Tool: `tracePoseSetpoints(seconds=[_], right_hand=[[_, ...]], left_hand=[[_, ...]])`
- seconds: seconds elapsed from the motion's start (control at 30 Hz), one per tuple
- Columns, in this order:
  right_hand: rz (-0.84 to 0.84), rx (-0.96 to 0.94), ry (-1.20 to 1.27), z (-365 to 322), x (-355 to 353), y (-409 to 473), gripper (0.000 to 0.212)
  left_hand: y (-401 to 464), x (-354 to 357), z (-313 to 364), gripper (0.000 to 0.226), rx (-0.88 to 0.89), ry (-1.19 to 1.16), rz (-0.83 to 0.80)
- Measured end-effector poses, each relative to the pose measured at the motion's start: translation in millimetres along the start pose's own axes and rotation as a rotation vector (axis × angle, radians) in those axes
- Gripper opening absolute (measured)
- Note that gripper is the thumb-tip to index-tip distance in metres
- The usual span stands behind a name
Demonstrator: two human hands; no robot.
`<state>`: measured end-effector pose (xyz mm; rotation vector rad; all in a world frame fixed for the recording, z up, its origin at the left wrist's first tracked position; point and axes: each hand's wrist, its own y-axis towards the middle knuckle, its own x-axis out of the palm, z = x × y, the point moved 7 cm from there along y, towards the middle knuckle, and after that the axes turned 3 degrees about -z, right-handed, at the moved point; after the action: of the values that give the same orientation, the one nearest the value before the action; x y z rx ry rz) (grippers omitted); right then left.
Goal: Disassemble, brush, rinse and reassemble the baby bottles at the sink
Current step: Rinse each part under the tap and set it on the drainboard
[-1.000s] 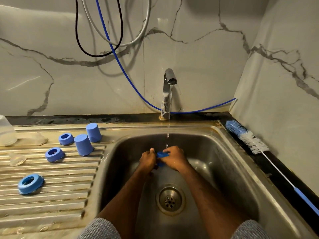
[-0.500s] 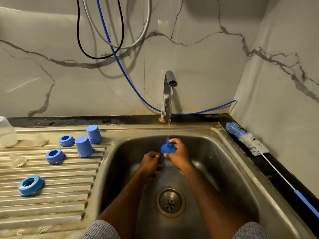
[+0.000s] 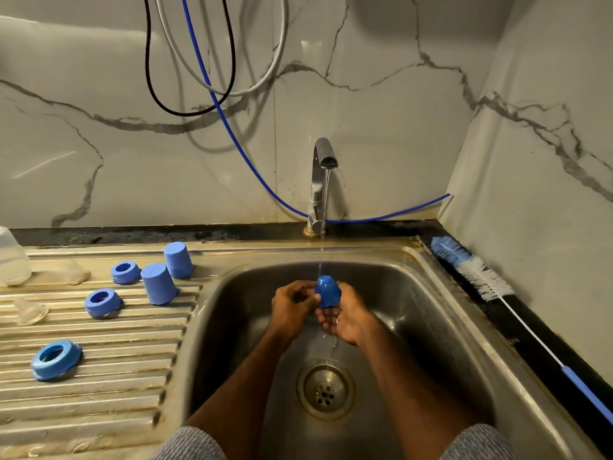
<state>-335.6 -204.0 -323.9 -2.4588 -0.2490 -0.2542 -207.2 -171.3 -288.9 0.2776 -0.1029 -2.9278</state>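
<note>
Over the steel sink (image 3: 431,313) my right hand (image 3: 348,318) holds a blue bottle cap (image 3: 327,291) under the thin stream from the tap (image 3: 321,180). My left hand (image 3: 293,305) has curled fingers and touches the cap's left side. On the drainboard (image 3: 99,376) stand two more blue caps (image 3: 158,284) (image 3: 178,259) and three blue screw rings (image 3: 125,272) (image 3: 102,302) (image 3: 55,359). Clear teats (image 3: 30,314) (image 3: 71,272) and a clear bottle (image 3: 11,260) lie at the far left.
A bottle brush (image 3: 474,272) with blue and white bristles lies on the black ledge right of the sink, its handle running toward me. The drain (image 3: 326,390) sits below my hands. Hoses (image 3: 212,78) hang on the marble wall.
The blue cap has turned and now shows upright in my right hand, dome up under the stream. My left hand has come up to the cap's side again.
</note>
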Motion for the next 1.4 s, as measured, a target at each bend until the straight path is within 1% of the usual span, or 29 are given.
tracePoseSetpoints(seconds=[0.2,0.33,0.57,0.7,0.77,0.8,0.87,0.93,1.0,1.07,1.27,1.33,1.4], right_hand=[[0.0,0.006,0.001,0.1,2.0,-3.1,0.056],[-0.021,-0.051,0.011,-2.8,4.5,-3.3,0.048],[-0.085,-0.121,0.106,-7.4,6.5,-8.4,0.036],[-0.057,-0.156,0.1,-10.5,8.7,-6.8,0.029],[-0.046,-0.204,0.077,-14.3,11.7,-1.8,0.029],[-0.038,-0.248,0.051,-17.0,12.6,0.5,0.032],[0.018,-0.347,-0.053,-22.3,11.3,3.0,0.046],[0.139,-0.446,-0.261,-29.3,7.3,-2.0,0.055],[0.248,-0.525,-0.508,-35.5,6.1,-7.7,0.057],[0.291,-0.556,-0.655,-37.5,7.4,-11.0,0.056],[0.356,-0.608,-0.84,-40.2,8.2,-14.8,0.045],[0.341,-0.613,-0.879,-39.9,8.7,-14.3,0.045],[0.317,-0.625,-0.905,-41.3,9.3,-13.1,0.049]], left_hand=[[0.0,-2.9,-0.6,0.024,-0.004,0.049,0.017],[3.1,-6.7,-6.3,0.025,-0.017,0.071,0.039],[5.2,-8.4,-11.7,0.028,-0.014,0.087,0.02],[4.9,-8.1,-11.4,0.027,0.006,0.061,0.013],[5.4,-7.0,-13.4,0.025,-0.013,0.045,0.026],[6.1,-6.8,-15.1,0.025,-0.026,0.042,0.039],[7.4,-7.8,-17.4,0.027,-0.043,0.073,0.072],[8.7,-11.3,-19.4,0.029,-0.062,0.111,0.106],[9.4,-14.1,-22.5,0.027,-0.094,0.088,0.119],[9.0,-14.4,-23.5,0.026,-0.116,0.076,0.116],[6.8,-11.3,-20.4,0.029,-0.116,0.116,0.09],[5.7,-11.8,-19.4,0.027,-0.126,0.113,0.078],[3.6,-13.3,-17.1,0.023,-0.132,0.106,0.082]])
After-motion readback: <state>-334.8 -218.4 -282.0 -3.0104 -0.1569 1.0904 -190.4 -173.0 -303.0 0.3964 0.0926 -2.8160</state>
